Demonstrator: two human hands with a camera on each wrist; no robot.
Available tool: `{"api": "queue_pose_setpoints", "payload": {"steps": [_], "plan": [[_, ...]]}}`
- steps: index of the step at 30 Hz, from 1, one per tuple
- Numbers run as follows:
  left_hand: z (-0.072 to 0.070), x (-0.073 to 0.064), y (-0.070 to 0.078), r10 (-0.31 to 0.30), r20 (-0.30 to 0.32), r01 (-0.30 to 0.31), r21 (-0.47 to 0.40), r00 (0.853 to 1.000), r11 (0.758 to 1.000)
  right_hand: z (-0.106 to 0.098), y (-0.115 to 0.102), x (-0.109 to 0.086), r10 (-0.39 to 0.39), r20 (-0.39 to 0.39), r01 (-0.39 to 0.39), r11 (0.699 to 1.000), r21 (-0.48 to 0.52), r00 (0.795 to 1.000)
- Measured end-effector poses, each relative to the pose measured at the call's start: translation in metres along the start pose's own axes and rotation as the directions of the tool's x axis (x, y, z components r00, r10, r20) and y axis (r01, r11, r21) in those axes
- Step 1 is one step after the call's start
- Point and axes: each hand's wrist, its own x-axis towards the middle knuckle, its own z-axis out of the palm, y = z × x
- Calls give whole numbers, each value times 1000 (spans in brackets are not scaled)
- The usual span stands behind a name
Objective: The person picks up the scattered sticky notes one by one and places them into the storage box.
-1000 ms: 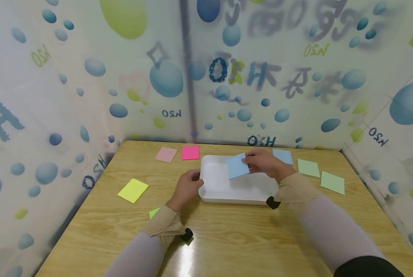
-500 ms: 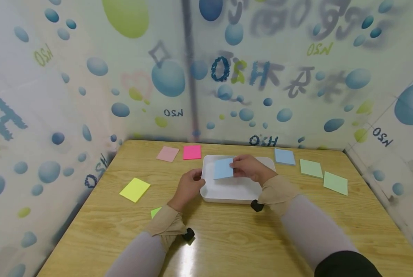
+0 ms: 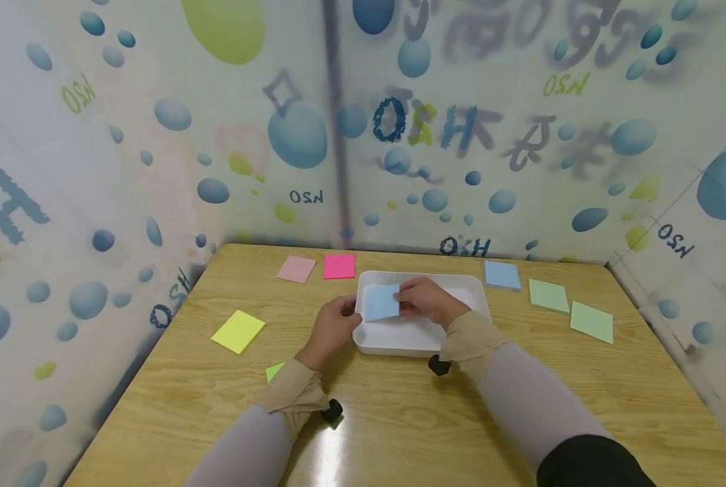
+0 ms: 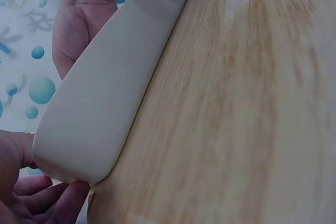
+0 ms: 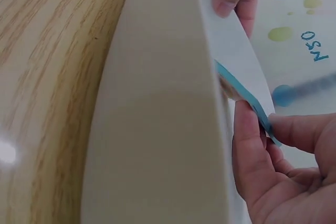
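Observation:
A shallow white tray stands on the wooden table. At its left end my left hand grips the wall, thumb at the rim and fingers low outside, as the left wrist view shows. Over the tray's left half my right hand pinches a blue sticky note pad by its right edge, between thumb and fingers. In the right wrist view the blue pad is seen edge-on, tilted, its far end dipping behind the tray's near wall.
Around the tray on the wooden table lie a pale pink pad, a bright pink one, a yellow one, another blue one and two pale green pads. A lime pad is partly under the left forearm.
My right hand has carried the blue sticky note pad leftward and lower over the tray, towards its left end. My left hand stays at the tray's left wall.

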Motion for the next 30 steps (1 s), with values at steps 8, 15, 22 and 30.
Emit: {"api": "queue_pose_setpoints", "payload": {"steps": [8, 15, 22, 30], "plan": [[0, 2, 1, -3, -3, 3, 14, 1000, 1000, 6, 3, 6, -7, -11, 6, 998, -65, 1000], [1, 3, 0, 3, 5, -3, 7, 1000, 1000, 8, 3, 4, -37, -32, 32, 989, -145, 999], [1, 2, 0, 10, 9, -10, 6, 1000, 1000, 8, 2, 5, -60, -97, 28, 954, -300, 993], [1, 2, 1, 5, 6, -5, 9, 1000, 1000, 13, 0, 5, -69, -123, 16, 923, -385, 990]]}}
